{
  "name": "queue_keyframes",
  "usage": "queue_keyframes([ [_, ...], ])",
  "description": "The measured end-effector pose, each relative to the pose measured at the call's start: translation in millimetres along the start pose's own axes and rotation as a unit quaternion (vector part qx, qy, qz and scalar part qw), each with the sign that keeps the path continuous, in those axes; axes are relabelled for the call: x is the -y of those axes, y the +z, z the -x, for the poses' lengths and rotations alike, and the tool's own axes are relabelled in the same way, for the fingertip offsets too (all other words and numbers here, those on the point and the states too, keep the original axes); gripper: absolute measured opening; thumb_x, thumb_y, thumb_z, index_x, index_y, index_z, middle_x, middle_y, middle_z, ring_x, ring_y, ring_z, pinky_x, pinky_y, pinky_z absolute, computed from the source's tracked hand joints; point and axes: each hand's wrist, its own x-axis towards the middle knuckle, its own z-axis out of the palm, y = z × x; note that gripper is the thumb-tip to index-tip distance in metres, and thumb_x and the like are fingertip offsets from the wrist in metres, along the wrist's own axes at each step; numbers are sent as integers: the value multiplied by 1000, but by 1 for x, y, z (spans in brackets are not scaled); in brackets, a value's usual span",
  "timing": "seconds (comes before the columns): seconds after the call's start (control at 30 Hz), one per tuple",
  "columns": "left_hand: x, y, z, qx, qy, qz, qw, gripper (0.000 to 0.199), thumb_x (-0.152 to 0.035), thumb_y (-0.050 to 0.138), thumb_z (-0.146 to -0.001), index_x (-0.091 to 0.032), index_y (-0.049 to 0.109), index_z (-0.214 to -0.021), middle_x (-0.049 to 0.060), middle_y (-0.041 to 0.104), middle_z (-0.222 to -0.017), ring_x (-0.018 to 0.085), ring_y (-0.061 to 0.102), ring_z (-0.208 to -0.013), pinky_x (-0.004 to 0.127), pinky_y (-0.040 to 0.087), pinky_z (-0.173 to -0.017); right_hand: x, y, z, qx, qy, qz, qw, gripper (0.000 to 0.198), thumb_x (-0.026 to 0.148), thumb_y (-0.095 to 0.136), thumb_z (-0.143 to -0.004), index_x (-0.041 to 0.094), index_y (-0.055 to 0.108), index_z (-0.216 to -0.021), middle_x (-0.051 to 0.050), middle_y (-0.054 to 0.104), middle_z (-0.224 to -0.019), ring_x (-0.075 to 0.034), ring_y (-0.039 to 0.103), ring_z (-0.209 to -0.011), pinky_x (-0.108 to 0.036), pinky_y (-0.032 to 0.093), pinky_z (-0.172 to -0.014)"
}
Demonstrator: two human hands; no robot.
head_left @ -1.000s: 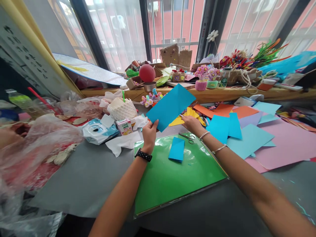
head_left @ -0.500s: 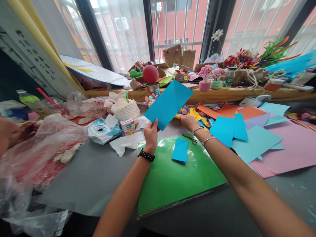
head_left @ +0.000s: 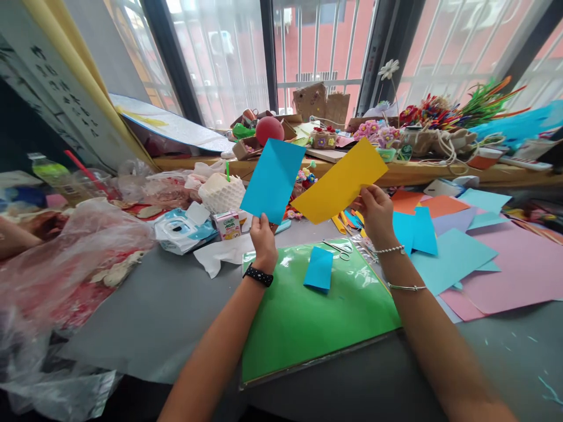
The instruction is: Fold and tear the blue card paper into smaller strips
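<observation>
My left hand pinches the lower edge of a blue sheet of paper, held up above the table and creased down its length. To its right, my right hand grips a yellow sheet of paper by its right end, tilted in the air. Below both hands lies a green board with a glossy clear cover. On that board rest a small folded blue paper and, at its far edge, a pair of scissors.
Coloured paper spreads over the right side of the table. At left are a wet-wipes pack, a small drink carton, a white foam-netted item and crumpled plastic. Another person's arm shows at far left. Crafts line the windowsill.
My right hand has lifted the yellow sheet from the pile behind the board and moved right with it. My left hand has shifted the blue sheet left and turned it more upright.
</observation>
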Motion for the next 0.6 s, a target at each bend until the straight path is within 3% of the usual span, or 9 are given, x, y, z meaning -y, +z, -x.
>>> queue_keyframes([
  [0.2, 1, 7, 11, 119, -34, 3, 992, 16, -24, 46, -75, -18, 52, -89, 3, 63, -91, 13, 59, -85, 22, 47, -68, -1, 14, 9, 50, 72, -16, 996, 19, 34, 54, -68, 19, 48, -77, 0, 56, -75, -8, 56, -64, -22, 50, -61],
  [0.4, 2, 13, 20, 200, -70, 22, 977, 15, -18, 49, -68, -15, 54, -83, 2, 64, -84, 16, 59, -87, 27, 47, -74, -15, 18, 11, -38, 97, -16, 994, 18, 32, 57, -66, 20, 44, -69, -2, 56, -79, -9, 57, -71, -24, 50, -67],
  [0.6, 1, 12, 22, 264, -103, 23, 959, 16, -16, 49, -68, -15, 54, -83, 1, 64, -79, 14, 61, -81, 31, 47, -77, -15, 16, 9, -86, 110, -87, 986, 17, 29, 57, -66, 18, 45, -71, -1, 54, -76, -6, 56, -64, -22, 49, -66],
])
